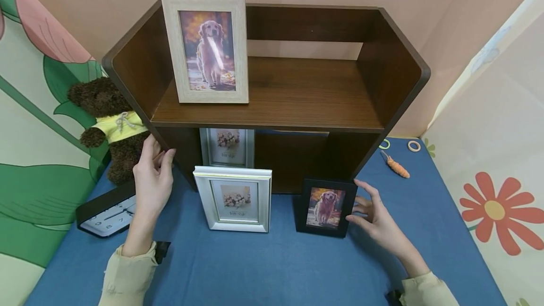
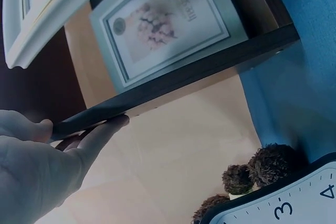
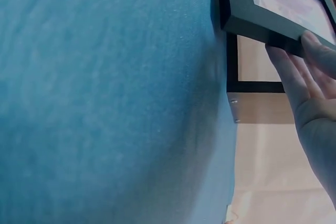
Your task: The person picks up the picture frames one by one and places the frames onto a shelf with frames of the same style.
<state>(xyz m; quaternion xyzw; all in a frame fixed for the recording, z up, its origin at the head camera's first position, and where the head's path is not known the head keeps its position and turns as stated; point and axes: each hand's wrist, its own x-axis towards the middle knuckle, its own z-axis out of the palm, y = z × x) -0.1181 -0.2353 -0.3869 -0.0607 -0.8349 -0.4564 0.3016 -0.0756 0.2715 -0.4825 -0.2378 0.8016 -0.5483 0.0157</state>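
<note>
At the left side of a dark brown shelf (image 1: 314, 89), my left hand (image 1: 153, 178) grips the side panel's front edge between thumb and fingers. The left wrist view shows the panel (image 2: 173, 87) running between them. My right hand (image 1: 378, 221) holds a small black photo frame (image 1: 325, 208) by its right edge, thumb in front and fingers behind. The frame, with a dog picture, stands upright in front of the shelf. To its left stands a silver-white photo frame (image 1: 233, 199) with a flower print. Behind that, a grey-green frame (image 1: 227, 146) sits in the lower compartment, partly hidden.
A whitish frame (image 1: 206, 51) with a larger dog picture stands on the upper shelf board at left. A brown teddy bear (image 1: 121, 129) and a black-rimmed clock (image 1: 108, 214) are beside my left hand. A toy carrot (image 1: 397, 166) and rings lie at right on the blue tabletop (image 1: 229, 273).
</note>
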